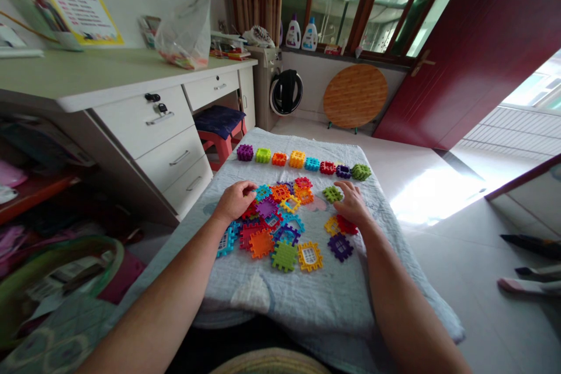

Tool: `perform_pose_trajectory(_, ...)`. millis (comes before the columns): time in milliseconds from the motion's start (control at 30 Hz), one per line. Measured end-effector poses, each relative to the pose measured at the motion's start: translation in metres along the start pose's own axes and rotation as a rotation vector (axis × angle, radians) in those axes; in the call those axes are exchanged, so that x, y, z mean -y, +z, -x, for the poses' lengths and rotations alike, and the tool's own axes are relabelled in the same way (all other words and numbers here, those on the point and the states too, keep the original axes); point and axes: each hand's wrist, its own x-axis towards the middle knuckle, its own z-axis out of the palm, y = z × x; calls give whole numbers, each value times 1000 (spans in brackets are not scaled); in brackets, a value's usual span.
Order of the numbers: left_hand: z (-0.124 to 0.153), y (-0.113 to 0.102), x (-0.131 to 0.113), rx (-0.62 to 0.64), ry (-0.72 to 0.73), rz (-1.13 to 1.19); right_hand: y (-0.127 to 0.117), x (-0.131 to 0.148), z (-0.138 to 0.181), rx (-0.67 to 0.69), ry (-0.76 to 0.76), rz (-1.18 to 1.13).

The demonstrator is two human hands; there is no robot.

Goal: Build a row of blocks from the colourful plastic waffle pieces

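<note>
A pile of flat, toothed plastic building tiles (280, 219) in several colours lies on a pale quilted cloth (307, 298) over a small table. Along the far edge stands a row of assembled cubes (302, 162), purple at the left and green at the right. My left hand (234, 201) rests on the left side of the pile with its fingers curled onto the tiles; what they grip is hidden. My right hand (353, 204) lies on the right side, fingers stretched toward a loose green tile (332, 193), its palm over a red tile (346, 225).
A white desk with drawers (144, 128) stands at the left, a red stool (219, 140) beneath it. A washing machine (280, 90) and a round wooden board (355, 95) stand against the far wall. A dark red door (473, 47) is open at the right.
</note>
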Motion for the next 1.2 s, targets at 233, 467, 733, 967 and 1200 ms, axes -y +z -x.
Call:
perform_pose_trajectory(233, 0, 0, -2, 7, -12, 6, -4, 0, -7, 150, -83, -3)
perform_pose_trajectory(467, -1, -1, -1, 9, -11, -14, -3, 1, -18, 280, -94, 65)
perform_pose_trajectory(733, -1, -2, -3, 12, -12, -18, -10, 5, -30, 377, -74, 205)
perform_pose_trajectory(967, 0, -2, -4, 15, -7, -25, -21, 8, -40, 436, -112, 278)
perform_pose_trajectory(1200, -2, -1, -1, 16, 5, -29, -32, 5, -43, 380, -165, 291)
